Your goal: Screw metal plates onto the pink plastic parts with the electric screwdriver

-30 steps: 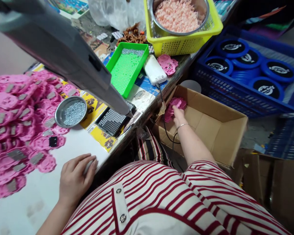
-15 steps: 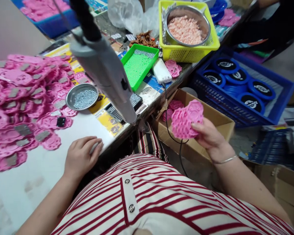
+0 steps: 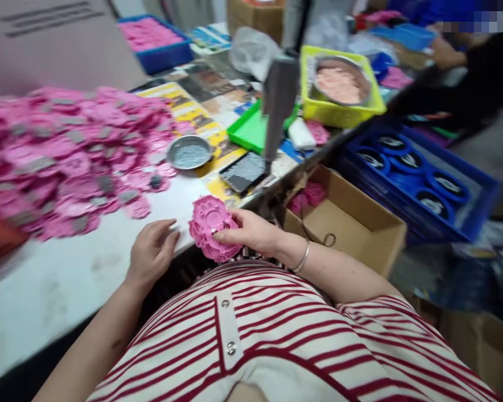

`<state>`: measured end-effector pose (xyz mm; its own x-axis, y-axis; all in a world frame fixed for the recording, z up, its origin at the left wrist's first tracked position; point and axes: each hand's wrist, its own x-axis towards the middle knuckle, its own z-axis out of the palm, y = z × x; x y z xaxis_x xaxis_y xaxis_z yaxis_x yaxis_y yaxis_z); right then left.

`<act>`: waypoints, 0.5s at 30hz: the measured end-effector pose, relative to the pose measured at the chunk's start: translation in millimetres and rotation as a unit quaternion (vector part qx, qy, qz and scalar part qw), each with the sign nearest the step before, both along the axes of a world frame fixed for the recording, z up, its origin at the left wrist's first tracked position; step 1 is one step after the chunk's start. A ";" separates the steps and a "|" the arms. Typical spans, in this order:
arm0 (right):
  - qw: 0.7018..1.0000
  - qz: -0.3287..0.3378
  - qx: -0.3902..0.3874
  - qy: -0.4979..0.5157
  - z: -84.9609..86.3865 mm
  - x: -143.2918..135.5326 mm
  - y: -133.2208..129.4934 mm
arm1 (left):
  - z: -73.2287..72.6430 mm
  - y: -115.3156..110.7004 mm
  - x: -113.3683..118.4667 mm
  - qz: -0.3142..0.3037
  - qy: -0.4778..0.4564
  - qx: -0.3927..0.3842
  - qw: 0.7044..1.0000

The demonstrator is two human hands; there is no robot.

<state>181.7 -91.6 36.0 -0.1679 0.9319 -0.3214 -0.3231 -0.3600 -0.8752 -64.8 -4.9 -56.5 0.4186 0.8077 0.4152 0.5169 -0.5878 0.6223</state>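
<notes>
Between thumb and fingers, my right hand [image 3: 251, 230] grips a pink plastic part [image 3: 212, 215] with a ridged round face; it looks like a stack of several. This sits over the table's front edge, in front of my body. My left hand [image 3: 153, 248] rests at the table edge just left of it, fingers curved and apart, holding nothing. A large heap of pink parts with grey pieces [image 3: 75, 162] covers the table's left side. Beyond my hands are a metal dish of small silvery pieces [image 3: 190, 152] and a black tray of screws [image 3: 243, 172].
An electric screwdriver [image 3: 279, 106] hangs over the table. Behind it stand a green tray [image 3: 247, 127] and a yellow basket [image 3: 339, 114] holding a metal bowl. To my right are a cardboard box [image 3: 360, 231] with pink parts and a blue crate [image 3: 482, 192] of blue discs.
My right hand has brought the pink parts from over the cardboard box leftward to the table edge, near my left hand. My left hand's fingers have lifted and spread. The camera view has shifted.
</notes>
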 end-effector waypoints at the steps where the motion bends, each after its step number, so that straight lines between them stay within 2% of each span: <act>1: 1.000 0.021 0.001 -0.009 2.4 -11.6 12.5 | 0.9 -4.8 -8.1 0.026 -0.020 -0.001 0.999; 5: 0.992 0.104 0.008 -0.068 8.0 -61.5 71.7 | 3.3 -11.3 -47.1 0.151 -0.056 0.007 0.987; 8: 0.978 0.176 0.006 -0.108 6.0 -111.0 114.0 | 3.6 -10.4 -84.7 0.222 -0.072 0.009 0.972; 11: 0.962 0.222 -0.010 -0.160 -2.4 -162.2 139.3 | 3.6 -14.1 -117.2 0.247 -0.083 0.005 0.965; 15: 0.945 0.245 -0.018 -0.217 -17.2 -218.3 157.6 | 5.1 -8.4 -146.1 0.235 -0.053 -0.005 0.970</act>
